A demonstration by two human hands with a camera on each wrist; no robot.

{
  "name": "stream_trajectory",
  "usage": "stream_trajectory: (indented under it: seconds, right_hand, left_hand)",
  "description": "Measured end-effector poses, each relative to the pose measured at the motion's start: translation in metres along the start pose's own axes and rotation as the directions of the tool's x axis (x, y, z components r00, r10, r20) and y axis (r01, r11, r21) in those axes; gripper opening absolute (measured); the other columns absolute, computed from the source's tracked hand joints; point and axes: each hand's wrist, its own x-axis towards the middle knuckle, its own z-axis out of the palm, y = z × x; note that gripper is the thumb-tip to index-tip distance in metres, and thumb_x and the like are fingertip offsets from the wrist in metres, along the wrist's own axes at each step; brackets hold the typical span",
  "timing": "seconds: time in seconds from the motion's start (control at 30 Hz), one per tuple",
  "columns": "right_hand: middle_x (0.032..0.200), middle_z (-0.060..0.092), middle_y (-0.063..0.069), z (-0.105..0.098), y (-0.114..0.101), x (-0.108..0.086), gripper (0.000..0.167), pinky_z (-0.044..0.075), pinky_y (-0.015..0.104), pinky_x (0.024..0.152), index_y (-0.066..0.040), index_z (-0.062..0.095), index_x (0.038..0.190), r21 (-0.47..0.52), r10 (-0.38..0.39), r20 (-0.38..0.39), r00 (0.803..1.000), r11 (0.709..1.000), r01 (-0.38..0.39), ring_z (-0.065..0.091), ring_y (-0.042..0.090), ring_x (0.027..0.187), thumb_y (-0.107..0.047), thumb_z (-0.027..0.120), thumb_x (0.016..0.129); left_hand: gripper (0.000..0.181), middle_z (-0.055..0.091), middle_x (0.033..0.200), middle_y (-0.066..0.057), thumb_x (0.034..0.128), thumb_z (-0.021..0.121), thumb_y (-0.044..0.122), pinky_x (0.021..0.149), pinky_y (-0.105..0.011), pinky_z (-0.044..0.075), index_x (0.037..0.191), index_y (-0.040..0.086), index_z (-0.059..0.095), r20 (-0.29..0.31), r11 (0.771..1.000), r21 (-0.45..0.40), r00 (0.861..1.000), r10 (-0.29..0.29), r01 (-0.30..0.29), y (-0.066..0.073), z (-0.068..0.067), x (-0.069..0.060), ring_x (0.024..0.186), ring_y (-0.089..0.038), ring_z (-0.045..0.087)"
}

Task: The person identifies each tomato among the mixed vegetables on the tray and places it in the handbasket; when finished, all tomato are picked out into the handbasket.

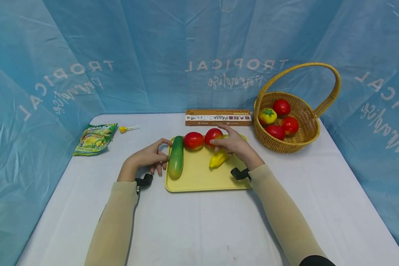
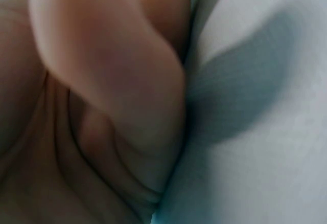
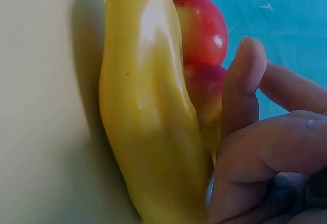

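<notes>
A green cucumber [image 1: 176, 157] lies upright in view along the left side of a yellow tray [image 1: 199, 181]. Beside it, my left hand [image 1: 149, 157] has its index finger and thumb at the tray's left edge; contact with the cucumber is unclear. Two red tomatoes, one [image 1: 193, 141] next to the cucumber and one [image 1: 213, 137] to its right, lie at the tray's back. My right hand [image 1: 236, 145] hovers over the right tomato, thumb and index finger apart. Below its fingers lies a yellow fruit [image 1: 218, 159] [image 3: 148, 106]. Skin and white cloth [image 2: 265, 157] fill the left wrist view.
A wicker basket [image 1: 286, 146] with several red fruits and a yellow-green one [image 1: 267, 116] stands at the back right. Behind the tray is a pasta box [image 1: 218, 118]. A green packet [image 1: 96, 139] and a yellow lollipop [image 1: 123, 129] lie at the back left.
</notes>
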Motion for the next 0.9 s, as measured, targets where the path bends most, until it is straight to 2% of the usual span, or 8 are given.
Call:
stream_trajectory:
  seconds: [0.47, 0.9]
  right_hand:
    - [0.074, 0.076, 0.005, 0.0008, 0.0014, 0.0046, 0.09, 0.036, 0.026, 0.048, -0.028, 0.021, 0.169, -0.035, 0.062, 0.009, 0.998, 0.998, -0.061, 0.034, 0.012, 0.043, -0.032, 0.076, 0.098]
    - [0.072, 0.075, 0.005, 0.0014, 0.0002, 0.0061, 0.089, 0.037, 0.026, 0.047, -0.027, 0.019, 0.169, -0.028, 0.088, 0.009, 0.996, 0.996, -0.088, 0.034, 0.012, 0.042, -0.027, 0.074, 0.1]
  left_hand:
    - [0.06, 0.073, 0.082, -0.009, 0.1014, 0.062, 0.023, 0.05, -0.024, 0.053, 0.153, 0.027, 0.03, -0.005, 1.0, 0.011, 1.0, -0.002, 0.002, 0.0001, -0.0002, -0.0009, 0.057, -0.019, 0.071]
    - [0.061, 0.072, 0.081, -0.009, 0.1009, 0.063, 0.024, 0.049, -0.025, 0.053, 0.153, 0.028, 0.031, -0.01, 1.0, 0.002, 1.0, -0.013, 0.013, -0.0006, -0.0002, 0.0001, 0.056, -0.02, 0.07]
